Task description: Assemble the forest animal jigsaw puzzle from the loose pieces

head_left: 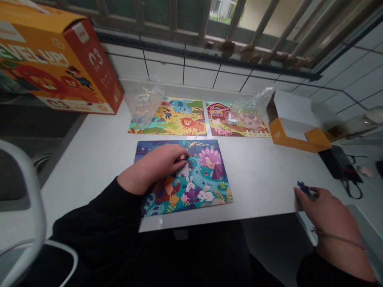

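A jigsaw puzzle [206, 171] with rabbits, a peacock and a stream lies on the white counter in front of me. My left hand [164, 161] rests over its upper left part, thumb and index finger closed on a small puzzle piece, mostly hidden by the fingers. Just below those fingertips a pale bare spot [183, 170] shows in the picture. Off to the right, above the counter's front edge, my right hand [327, 209] is closed on a dark blue puzzle piece [303, 187]; whether it holds more than one I cannot tell.
Behind lie a lion puzzle [185, 117] and a farm puzzle [223, 119], each partly under a clear plastic bag [146, 105]. An orange box [66, 67] stands back left, an open yellow box [295, 133] back right. A black strapped item [339, 163] lies at right; a white curved tube [32, 187] at left.
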Available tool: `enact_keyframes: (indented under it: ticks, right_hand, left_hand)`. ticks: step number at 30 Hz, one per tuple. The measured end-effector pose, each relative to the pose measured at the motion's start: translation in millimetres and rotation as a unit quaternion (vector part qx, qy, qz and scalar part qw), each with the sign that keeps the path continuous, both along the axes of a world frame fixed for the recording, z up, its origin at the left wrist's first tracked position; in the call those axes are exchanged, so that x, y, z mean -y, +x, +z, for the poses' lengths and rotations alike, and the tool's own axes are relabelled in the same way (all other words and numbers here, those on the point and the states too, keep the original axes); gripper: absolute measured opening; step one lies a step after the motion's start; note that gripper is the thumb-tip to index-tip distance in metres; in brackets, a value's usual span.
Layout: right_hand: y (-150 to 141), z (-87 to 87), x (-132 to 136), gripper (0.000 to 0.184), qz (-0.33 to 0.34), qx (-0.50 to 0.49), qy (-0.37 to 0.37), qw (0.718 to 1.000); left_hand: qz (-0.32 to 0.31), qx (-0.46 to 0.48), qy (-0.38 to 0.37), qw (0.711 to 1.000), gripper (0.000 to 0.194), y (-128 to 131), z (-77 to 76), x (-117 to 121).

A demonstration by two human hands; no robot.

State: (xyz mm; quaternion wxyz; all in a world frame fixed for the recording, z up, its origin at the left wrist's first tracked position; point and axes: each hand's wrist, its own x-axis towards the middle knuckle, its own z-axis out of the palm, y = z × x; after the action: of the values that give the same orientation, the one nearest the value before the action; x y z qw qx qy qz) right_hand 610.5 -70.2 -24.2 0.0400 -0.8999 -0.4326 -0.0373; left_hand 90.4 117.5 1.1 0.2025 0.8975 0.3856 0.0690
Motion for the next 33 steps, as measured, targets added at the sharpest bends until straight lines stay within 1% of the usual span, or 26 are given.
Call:
enact_keyframes:
  ticks: [3,6,9,11,13,14,16,17,18,20,21,23,24,25,26,27,28,31,33]
  right_hand:
    - [11,-5.4,1,0.040,-0.014,-0.015,-0.017,1.000]
    - [7,-3.6,-14,0.044,-0.013,-0.046,-0.006,0.999]
    - [-6,0.9,-31,0.046,-0.003,-0.074,0.018,0.997]
    - [-20,4.5,-42,0.043,0.000,-0.088,0.030,0.996]
    - [-41,9.3,-52,0.042,0.016,-0.109,0.048,0.993]
    - [-54,12.4,-58,0.041,0.038,-0.116,0.065,0.990]
    - [-89,20.2,-69,0.036,0.133,-0.139,0.101,0.976]
    - [-109,24.7,-75,0.033,0.200,-0.159,0.113,0.960]
    - [-131,29.5,-81,0.032,0.281,-0.190,0.119,0.933]
    - [-176,38.6,-97,0.038,0.434,-0.230,0.109,0.864]
    - [-197,42.1,-105,0.041,0.494,-0.240,0.093,0.830]
    - [-235,45.3,-124,0.046,0.588,-0.252,0.067,0.766]
    - [-250,44.4,-133,0.047,0.624,-0.253,0.059,0.737]
    - [-263,41.7,-142,0.048,0.646,-0.253,0.049,0.719]
    - [-272,37.7,-150,0.049,0.658,-0.254,0.041,0.708]
    - [-278,32.6,-157,0.048,0.660,-0.254,0.035,0.706]
    - [-282,27.0,-162,0.049,0.655,-0.254,0.030,0.711]
    - [-283,13.4,-168,0.049,0.628,-0.245,0.027,0.738]
    - [-282,9.8,-167,0.049,0.607,-0.238,0.031,0.758]
  left_hand:
    - [0.004,0.002,0.001,1.000,0.025,0,0.5,0]
    - [0.009,0.016,0.000,1.000,0.022,0,0.7,-1]
    - [0.042,0.035,0.008,0.998,0.023,-2,0.4,-3]
    - [0.072,0.030,0.020,0.997,0.025,-5,0.5,-5]
    - [0.097,0.014,0.031,0.995,0.027,-7,1.3,-7]
    - [0.106,0.007,0.035,0.994,0.028,-8,2.0,-7]
    - [0.118,0.000,0.039,0.992,0.030,-9,3.0,-7]
    - [0.121,-0.001,0.040,0.992,0.031,-9,3.2,-7]
    - [0.120,-0.001,0.041,0.992,0.031,-9,3.1,-7]
    - [0.119,0.000,0.046,0.992,0.030,-10,1.8,-8]
    - [0.119,0.001,0.049,0.992,0.030,-10,0.8,-9]
    - [0.121,0.002,0.053,0.991,0.030,-11,-1.3,-10]
    - [0.122,0.002,0.052,0.991,0.030,-11,-2.0,-10]
    - [0.124,0.003,0.050,0.991,0.030,-12,-2.4,-10]
    - [0.125,0.004,0.046,0.991,0.029,-12,-2.4,-10]
    - [0.125,0.005,0.041,0.991,0.029,-12,-2.2,-10]
    - [0.126,0.005,0.035,0.991,0.029,-13,-1.7,-10]
    - [0.125,-0.003,0.024,0.992,0.027,-11,0.8,-8]
    - [0.121,-0.011,0.022,0.992,0.026,-10,3.0,-6]
